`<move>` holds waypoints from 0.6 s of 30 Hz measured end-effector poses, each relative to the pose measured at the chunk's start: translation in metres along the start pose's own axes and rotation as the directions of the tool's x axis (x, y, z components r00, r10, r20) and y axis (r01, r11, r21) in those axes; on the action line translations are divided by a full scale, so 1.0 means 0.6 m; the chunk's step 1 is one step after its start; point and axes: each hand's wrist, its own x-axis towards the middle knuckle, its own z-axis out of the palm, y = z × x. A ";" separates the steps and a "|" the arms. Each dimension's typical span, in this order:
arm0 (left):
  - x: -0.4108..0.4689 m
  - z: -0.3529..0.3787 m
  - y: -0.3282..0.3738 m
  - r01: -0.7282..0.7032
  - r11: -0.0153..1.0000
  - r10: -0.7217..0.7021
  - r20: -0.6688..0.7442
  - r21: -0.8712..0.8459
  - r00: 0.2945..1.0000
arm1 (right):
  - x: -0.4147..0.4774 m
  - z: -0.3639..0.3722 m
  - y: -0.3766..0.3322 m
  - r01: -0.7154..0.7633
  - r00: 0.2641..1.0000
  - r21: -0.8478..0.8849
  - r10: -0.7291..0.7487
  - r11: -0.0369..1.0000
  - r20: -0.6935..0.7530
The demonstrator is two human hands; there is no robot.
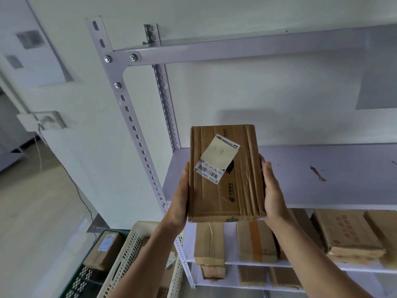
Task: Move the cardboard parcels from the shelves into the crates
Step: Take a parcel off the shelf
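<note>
I hold a flat cardboard parcel point(225, 190) with a white barcode label between both hands, just in front of the upper shelf board point(322, 175). My left hand point(180, 196) grips its left edge and my right hand point(274, 194) grips its right edge, fingers hidden behind the box. Several more cardboard parcels point(255, 241) lie on the lower shelf. Below left stand a white perforated crate point(131, 252) and a dark green crate point(86, 276), the green one holding a parcel point(105, 250).
The grey metal rack upright point(137, 138) rises at left of the shelf. A top shelf rail point(236, 50) runs overhead. A wall socket point(49, 121) with a hanging cable sits on the left wall. Bare floor point(32, 211) lies to the left.
</note>
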 end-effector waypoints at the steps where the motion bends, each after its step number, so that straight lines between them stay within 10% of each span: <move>1: -0.006 0.001 -0.001 -0.002 1.000 0.002 -0.012 0.007 1.000 | -0.004 -0.003 0.005 -0.003 1.000 0.006 0.003 1.000 0.009; 18: -0.174 -0.047 -0.036 0.135 0.986 -0.143 -0.074 -0.102 0.987 | -0.160 0.050 0.047 -0.098 0.994 -0.110 0.102 0.989 0.030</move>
